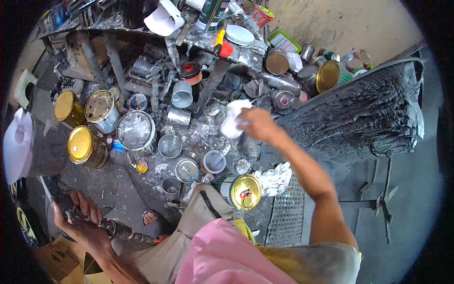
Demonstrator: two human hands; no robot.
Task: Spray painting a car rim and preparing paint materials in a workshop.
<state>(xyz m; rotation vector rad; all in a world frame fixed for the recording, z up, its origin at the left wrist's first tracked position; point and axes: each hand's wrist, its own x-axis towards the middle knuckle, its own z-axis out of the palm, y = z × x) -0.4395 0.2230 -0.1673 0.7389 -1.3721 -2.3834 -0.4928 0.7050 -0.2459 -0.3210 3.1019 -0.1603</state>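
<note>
Broadly, a paint-crusted dark slab (350,109) spans the right side, while lidded tins (80,143) crowd the floor (94,177) at left. Lower left, the person's left hand (82,215) curls its fingers round a dark tool (124,231), seemingly a spray gun. It should be rigid and fairly heavy, best gripped by its body; its long axis slants from the hand down toward the lap (158,255), at lower right. Smaller is the white wad (232,124), near the middle, pinched by the right hand (257,124). Whether cloth or paper cannot be told; it looks light, soft and easily crushed, best taken by a bunched edge. Its length runs roughly up and down the view, lower end leaning left.
</note>
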